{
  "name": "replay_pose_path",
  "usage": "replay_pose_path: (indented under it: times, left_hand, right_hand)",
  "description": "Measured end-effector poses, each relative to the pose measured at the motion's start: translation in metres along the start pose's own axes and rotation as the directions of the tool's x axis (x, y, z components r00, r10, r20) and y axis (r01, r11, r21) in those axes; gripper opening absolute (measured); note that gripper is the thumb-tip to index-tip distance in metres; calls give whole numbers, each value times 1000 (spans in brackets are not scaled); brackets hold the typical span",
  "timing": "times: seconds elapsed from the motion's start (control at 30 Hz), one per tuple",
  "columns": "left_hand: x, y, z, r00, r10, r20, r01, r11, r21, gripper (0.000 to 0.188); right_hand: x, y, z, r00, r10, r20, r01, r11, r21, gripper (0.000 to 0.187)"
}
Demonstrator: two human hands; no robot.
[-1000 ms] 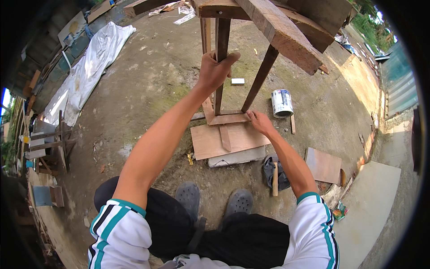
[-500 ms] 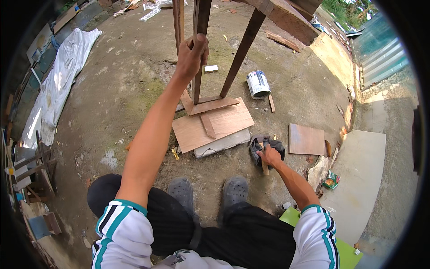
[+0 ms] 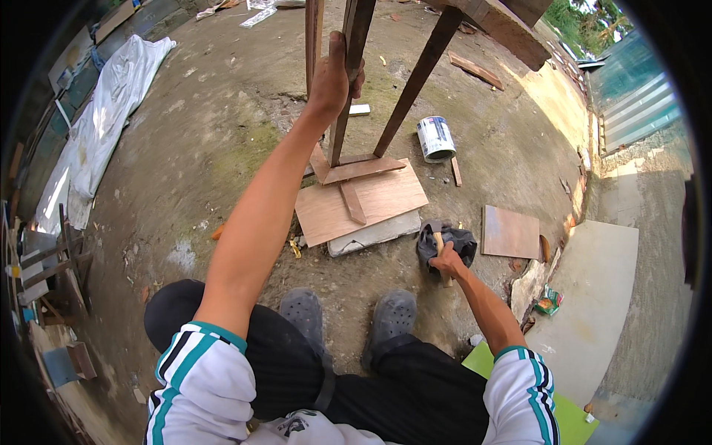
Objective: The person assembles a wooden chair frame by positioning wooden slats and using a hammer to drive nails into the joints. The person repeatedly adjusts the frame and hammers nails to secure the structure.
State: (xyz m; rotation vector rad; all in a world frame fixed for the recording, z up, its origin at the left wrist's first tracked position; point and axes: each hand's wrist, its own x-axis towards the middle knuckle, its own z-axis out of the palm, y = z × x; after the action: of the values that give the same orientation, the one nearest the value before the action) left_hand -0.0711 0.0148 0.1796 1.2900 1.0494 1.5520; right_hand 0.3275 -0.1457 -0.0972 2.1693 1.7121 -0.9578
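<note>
Up ahead, my left hand [image 3: 337, 78] is closed round one dark wooden leg of a standing wooden frame [image 3: 419, 85]. The frame's lower end, a joined corner of flat wood strips [image 3: 363, 171], rests over a plywood board [image 3: 400, 194]. Beneath that board is a pale slab [image 3: 374, 234]. Low on the right, my right hand [image 3: 446, 259] grips a light wooden handle [image 3: 439, 243]. The handle leans into a crumpled black plastic bag [image 3: 461, 241] on the ground; whatever is at its far end is hidden.
A white paint can [image 3: 436, 139] lies tipped beyond the bag, with a small wood strip [image 3: 456, 172] beside it. Rightward are a square wooden board [image 3: 512, 231] and a large pale panel [image 3: 593, 289]. White sheeting [image 3: 115, 126] and scrap wood [image 3: 55, 274] line the left.
The frame's legs and my left hand appear shifted slightly right, and the hand sits higher. My right hand keeps hold of the handle, which stands a little more upright at the bag.
</note>
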Motion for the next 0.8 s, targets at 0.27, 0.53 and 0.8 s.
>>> replay_pose_path:
  times: [0.27, 0.53, 0.8]
  left_hand:
    - [1, -3, -2, 999, 38, -1, -38, 998, -58, 74]
    - [-2, 0, 2, 998, 23, -53, -28, 996, -90, 70]
    - [2, -3, 1, 999, -14, -52, 7, 990, -138, 68]
  right_hand:
    - [3, -29, -41, 989, 73, -127, -70, 997, 29, 47]
    - [-72, -120, -103, 945, -235, -227, 326, 712, 622, 35]
    - [-98, -265, -96, 869, -418, -266, 474, 546, 691, 32]
